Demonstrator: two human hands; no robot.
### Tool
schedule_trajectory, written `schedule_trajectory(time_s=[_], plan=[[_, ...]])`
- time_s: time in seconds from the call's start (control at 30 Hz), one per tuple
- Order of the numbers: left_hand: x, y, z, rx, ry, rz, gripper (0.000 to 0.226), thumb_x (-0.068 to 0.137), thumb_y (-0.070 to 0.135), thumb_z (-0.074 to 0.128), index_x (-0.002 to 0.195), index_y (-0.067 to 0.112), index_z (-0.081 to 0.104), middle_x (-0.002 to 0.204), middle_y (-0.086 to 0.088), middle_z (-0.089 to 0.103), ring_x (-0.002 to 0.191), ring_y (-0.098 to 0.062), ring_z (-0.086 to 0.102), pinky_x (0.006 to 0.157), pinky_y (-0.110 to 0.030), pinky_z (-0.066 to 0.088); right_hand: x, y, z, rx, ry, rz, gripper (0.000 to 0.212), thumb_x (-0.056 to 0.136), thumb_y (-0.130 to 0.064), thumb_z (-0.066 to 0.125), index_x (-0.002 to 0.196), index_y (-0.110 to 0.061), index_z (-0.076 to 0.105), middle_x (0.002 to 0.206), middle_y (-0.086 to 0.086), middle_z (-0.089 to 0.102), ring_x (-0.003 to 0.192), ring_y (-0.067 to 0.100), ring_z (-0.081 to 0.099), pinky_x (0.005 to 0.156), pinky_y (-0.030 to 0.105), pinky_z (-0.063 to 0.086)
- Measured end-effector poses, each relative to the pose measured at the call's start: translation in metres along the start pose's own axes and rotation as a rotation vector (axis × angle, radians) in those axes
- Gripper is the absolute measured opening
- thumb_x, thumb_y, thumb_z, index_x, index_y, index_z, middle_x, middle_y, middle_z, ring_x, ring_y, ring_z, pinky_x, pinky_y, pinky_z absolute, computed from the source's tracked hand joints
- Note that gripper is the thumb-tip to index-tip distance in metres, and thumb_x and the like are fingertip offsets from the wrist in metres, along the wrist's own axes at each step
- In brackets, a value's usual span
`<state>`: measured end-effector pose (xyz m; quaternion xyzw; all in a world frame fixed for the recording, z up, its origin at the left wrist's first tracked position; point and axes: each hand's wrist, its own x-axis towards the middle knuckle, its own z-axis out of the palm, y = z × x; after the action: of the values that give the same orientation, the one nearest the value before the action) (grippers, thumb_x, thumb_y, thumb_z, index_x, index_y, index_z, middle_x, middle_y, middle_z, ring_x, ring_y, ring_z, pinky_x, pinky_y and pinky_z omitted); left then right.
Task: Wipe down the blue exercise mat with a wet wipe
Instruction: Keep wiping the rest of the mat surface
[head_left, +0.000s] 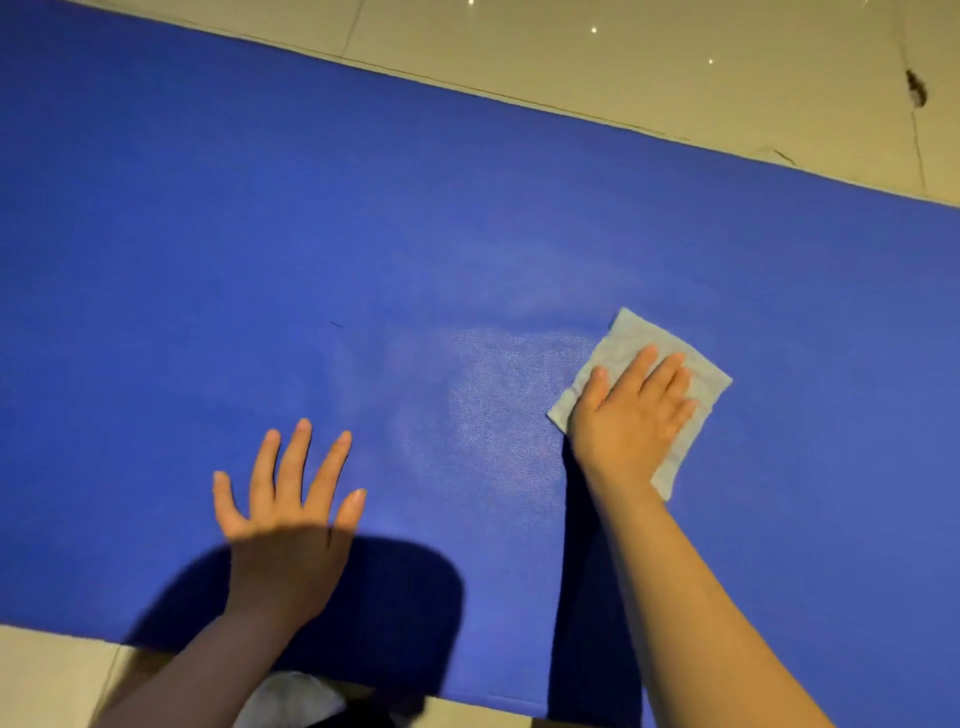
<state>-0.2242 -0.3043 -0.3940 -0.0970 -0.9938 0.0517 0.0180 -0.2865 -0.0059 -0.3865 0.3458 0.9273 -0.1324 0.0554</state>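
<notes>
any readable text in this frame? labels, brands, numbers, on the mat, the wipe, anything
None. The blue exercise mat shows no print or logo, the wet wipe under the right hand is blank, and the tiled floor bears only cracks and glints.

2 bare forearms (696, 613), no sleeves; possibly pale clothing (291, 696) below

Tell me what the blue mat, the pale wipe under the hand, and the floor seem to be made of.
The blue exercise mat looks like foam or vinyl with a pebbled, leather-like grain, visible in the damp sheen. The pale grey-blue rectangular wipe looks like thin nonwoven cloth, soft and slightly creased, pressed flat by the right hand. The beige floor appears to be glossy tile: joint lines, light reflections.
</notes>
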Motion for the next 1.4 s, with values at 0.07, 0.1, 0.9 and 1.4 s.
schedule_trajectory(time_s=[0.07,0.1,0.9,1.4], plan=[[0.002,0.002,-0.005,-0.092,-0.029,-0.029,0.052,0.102,0.043,0.026,0.144,0.018,0.045,0.148,-0.017,0.044,0.133,-0.039,0.044,0.101,-0.066,0.026,-0.024,-0.053,0.023,-0.049,-0.033,-0.248,0.070,0.096,-0.046,0.016,0.152,-0.005,0.027,0.159,0.021,0.020,0.148,0.037,0.017,0.117,0.048,-0.001],[0.003,0.001,-0.009,-0.146,-0.036,-0.054,0.053,0.102,0.043,0.023,0.141,0.017,0.047,0.147,-0.015,0.046,0.133,-0.036,0.043,0.102,-0.065,0.026,-0.034,-0.081,0.033,-0.070,-0.036,-0.372,0.069,0.094,-0.045,0.020,0.149,-0.006,0.036,0.155,0.021,0.030,0.144,0.038,0.028,0.116,0.049,0.004],[0.025,0.020,-0.021,-0.298,-0.209,0.014,0.057,0.101,0.054,0.015,0.140,0.025,0.044,0.148,-0.008,0.045,0.138,-0.028,0.036,0.106,-0.061,0.027,-0.037,-0.087,0.035,-0.113,-0.018,-0.697,0.059,0.094,-0.036,0.028,0.142,-0.009,0.049,0.149,0.017,0.043,0.138,0.036,0.040,0.113,0.051,0.017],[0.032,0.031,-0.026,-0.196,-0.161,-0.014,0.051,0.101,0.040,0.031,0.127,0.011,0.063,0.136,-0.018,0.055,0.133,-0.039,0.045,0.101,-0.064,0.034,0.067,0.074,-0.028,-0.052,0.029,-0.088,0.077,0.092,-0.055,0.011,0.154,-0.010,0.025,0.161,0.015,0.018,0.147,0.034,0.016,0.118,0.053,0.012]])
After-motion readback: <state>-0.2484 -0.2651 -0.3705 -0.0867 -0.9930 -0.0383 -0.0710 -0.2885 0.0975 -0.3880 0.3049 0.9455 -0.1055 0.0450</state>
